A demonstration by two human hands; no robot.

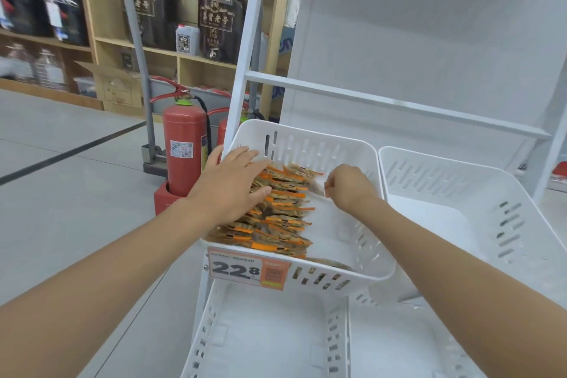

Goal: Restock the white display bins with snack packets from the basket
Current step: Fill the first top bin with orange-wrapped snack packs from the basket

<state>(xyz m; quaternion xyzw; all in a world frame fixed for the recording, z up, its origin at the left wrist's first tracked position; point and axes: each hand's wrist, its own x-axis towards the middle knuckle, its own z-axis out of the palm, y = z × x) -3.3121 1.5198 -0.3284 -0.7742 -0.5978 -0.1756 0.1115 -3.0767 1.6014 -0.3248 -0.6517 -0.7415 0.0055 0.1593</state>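
A white display bin (365,159) on the rack holds a row of orange-edged snack packets (279,215) stacked along its left side. My left hand (230,184) lies flat on the far end of that row, fingers straight. My right hand (349,186) hovers in the bin to the right of the row, fingers curled, pinching a clear packet at its corner (317,187). One more packet (329,264) lies at the bin's front wall. The basket is not in view.
A price tag reading 22.8 (248,268) hangs on the bin's front. Another white bin (497,193) stands to the right, and two more (270,344) sit on the tier below. Red fire extinguishers (184,147) and a grey trolley handle (135,24) stand left of the rack.
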